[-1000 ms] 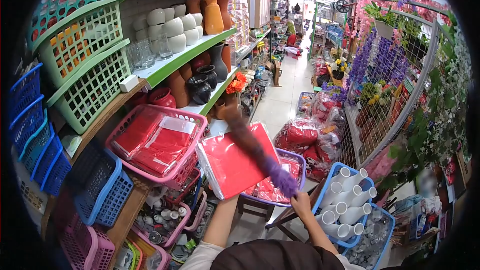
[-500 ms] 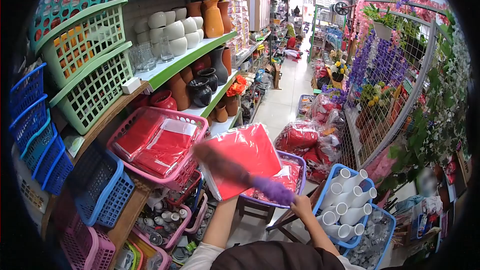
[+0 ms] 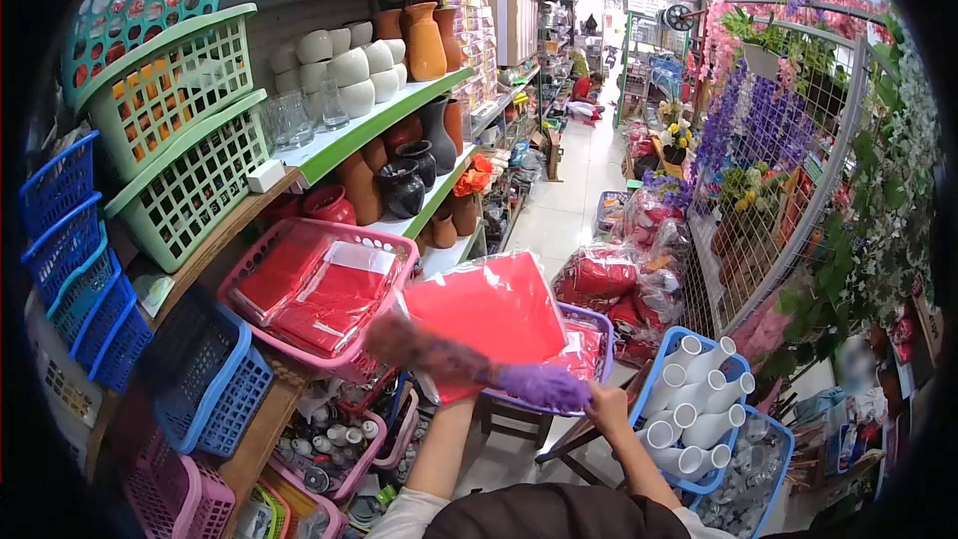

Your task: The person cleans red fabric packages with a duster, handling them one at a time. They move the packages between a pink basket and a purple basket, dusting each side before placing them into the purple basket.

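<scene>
My right hand is closed round the end of a duster, purple near the hand and brown and blurred toward its tip. The duster lies across the lower part of a flat red packet in clear plastic. My left hand holds this packet up from below, its fingers mostly hidden behind it. Just beyond the packet, a purple basket with more red packets stands on a dark wooden stool. On the left, a pink basket also holds red plastic-wrapped packets.
Shelves on the left carry white bowls, glasses and vases. A blue basket of white vases stands to the right. Bagged red goods lie before a wire rack with artificial flowers. The aisle runs ahead, where a person crouches.
The duster's blurred brown tip has moved slightly left and down across the packet. The red packet has shifted a little to the right in view, still in my left hand.
</scene>
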`<state>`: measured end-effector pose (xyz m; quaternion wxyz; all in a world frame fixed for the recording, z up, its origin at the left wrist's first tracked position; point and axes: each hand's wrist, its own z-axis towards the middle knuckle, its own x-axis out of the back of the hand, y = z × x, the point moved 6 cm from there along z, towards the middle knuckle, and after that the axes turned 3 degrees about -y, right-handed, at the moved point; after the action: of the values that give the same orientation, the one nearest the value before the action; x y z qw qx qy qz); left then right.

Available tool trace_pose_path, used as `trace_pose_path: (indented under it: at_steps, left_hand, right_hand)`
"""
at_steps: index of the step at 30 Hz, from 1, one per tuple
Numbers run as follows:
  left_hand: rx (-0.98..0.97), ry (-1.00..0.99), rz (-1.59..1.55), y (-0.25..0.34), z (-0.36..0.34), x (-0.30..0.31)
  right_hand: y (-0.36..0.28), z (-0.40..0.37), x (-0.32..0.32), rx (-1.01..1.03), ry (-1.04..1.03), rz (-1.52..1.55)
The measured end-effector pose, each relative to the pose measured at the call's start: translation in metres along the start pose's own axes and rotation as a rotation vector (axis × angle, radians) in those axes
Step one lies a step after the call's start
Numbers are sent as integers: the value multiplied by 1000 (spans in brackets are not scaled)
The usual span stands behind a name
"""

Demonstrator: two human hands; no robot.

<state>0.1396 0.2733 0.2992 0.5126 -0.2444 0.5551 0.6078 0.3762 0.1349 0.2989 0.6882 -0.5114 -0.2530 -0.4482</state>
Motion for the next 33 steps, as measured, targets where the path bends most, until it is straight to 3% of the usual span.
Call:
trace_pose_path:
  at_steps: [3, 5, 9, 11, 15, 17, 18, 20, 24, 26, 27, 31, 33]
  left_hand:
    - [4, -5, -8, 4, 15, -11]
    - [5, -9, -16, 5, 0, -5]
    - [15, -19, -31, -4, 3, -8]
    - [21, -23, -38, 0, 2, -5]
    - [28, -26, -48, 0, -4, -3]
    - [31, -27, -53, -1, 0, -6]
    - [32, -26, -58, 1, -2, -5]
    - [30, -27, -64, 4, -1, -6]
    - [40, -34, -77, 0, 5, -11]
    - [43, -37, -83, 9, -5, -2]
    - [45, -37, -86, 4, -6, -1]
    - [49, -38, -97, 4, -13, 3]
    - [48, -38, -105, 1, -2, -6]
  right_hand:
    - [3, 2, -2, 3, 31, -75]
    - [29, 3, 0, -236, 237, -10]
    - [22, -1, -3, -229, 155, -76]
    - [-7, -2, -2, 44, 19, -3]
    - [-17, 2, -2, 94, -33, -51]
    - [3, 6, -2, -83, 139, -25]
    - [7, 6, -7, -82, 137, -26]
    - [21, 6, -10, -275, 178, 47]
    - [6, 3, -15, -115, 89, 32]
    - [-23, 3, -18, 137, -65, -32]
    - [-26, 3, -21, 218, -39, -59]
    - [-5, 16, -54, 132, -68, -29]
    - [15, 29, -67, -23, -18, -15]
